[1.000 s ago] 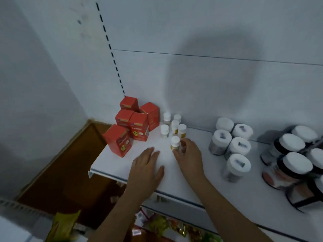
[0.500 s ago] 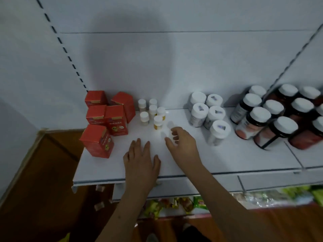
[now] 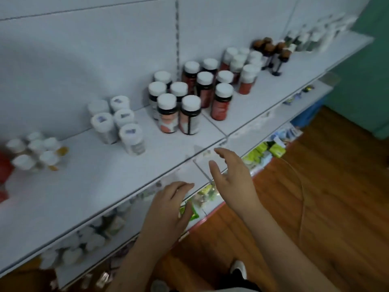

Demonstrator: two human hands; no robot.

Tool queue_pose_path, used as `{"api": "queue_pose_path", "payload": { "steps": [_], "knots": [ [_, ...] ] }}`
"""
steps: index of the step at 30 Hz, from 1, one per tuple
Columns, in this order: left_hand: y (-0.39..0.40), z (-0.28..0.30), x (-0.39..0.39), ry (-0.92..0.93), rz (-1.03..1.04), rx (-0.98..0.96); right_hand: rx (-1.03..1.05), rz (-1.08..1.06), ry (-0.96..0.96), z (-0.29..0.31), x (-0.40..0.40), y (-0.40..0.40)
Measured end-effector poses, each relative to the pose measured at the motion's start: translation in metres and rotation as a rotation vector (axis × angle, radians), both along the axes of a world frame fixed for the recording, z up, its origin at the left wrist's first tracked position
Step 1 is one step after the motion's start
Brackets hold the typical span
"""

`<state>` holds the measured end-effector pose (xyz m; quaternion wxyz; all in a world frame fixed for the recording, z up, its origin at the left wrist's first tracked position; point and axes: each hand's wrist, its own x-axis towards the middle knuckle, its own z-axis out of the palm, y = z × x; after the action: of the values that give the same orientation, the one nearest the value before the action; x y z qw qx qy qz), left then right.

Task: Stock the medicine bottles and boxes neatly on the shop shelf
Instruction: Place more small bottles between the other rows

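The white shelf [image 3: 88, 186] runs from lower left to upper right. On it stand several small white-capped bottles [image 3: 37, 152] at the left, with red boxes [image 3: 4, 167] cut off by the left edge. Beside them come a cluster of white jars [image 3: 117, 125], dark white-lidded bottles [image 3: 179, 108] and red-labelled bottles [image 3: 223, 102]. My left hand [image 3: 168, 209] hovers flat by the shelf's front edge and holds nothing. My right hand [image 3: 231, 178] is off the shelf in front of it, its fingers relaxed and spread, empty.
Brown-capped bottles [image 3: 273, 53] and blurred white ones [image 3: 315, 32] stand further right on the shelf. A lower shelf holds green packets [image 3: 267, 150] and pale items [image 3: 88, 239]. Wooden floor [image 3: 326, 207] lies to the right, and a green wall [image 3: 370, 60] stands beyond.
The view has swung right, so the red boxes and small bottles now sit at the far left. Both hands have come back off the shelf top to its front edge, empty.
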<state>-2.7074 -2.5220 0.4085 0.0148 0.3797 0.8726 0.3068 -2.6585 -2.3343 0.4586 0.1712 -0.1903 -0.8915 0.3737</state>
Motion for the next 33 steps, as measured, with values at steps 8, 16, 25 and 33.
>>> {"api": "queue_pose_path", "payload": {
  "steps": [8,16,25,33],
  "knots": [
    [0.193,-0.008,0.049,-0.002,-0.198,-0.129,0.127,-0.075,-0.042,0.011,0.097,0.181],
    [0.358,-0.026,0.101,0.031,-0.374,-0.185,0.153,-0.325,-0.064,0.009,0.193,0.35],
    [0.495,-0.038,0.096,0.012,-0.553,-0.247,0.149,-0.493,-0.122,-0.008,0.218,0.478],
    [0.677,-0.058,0.042,0.002,-0.652,-0.218,0.167,-0.57,-0.191,-0.021,0.174,0.624]
  ]
}}
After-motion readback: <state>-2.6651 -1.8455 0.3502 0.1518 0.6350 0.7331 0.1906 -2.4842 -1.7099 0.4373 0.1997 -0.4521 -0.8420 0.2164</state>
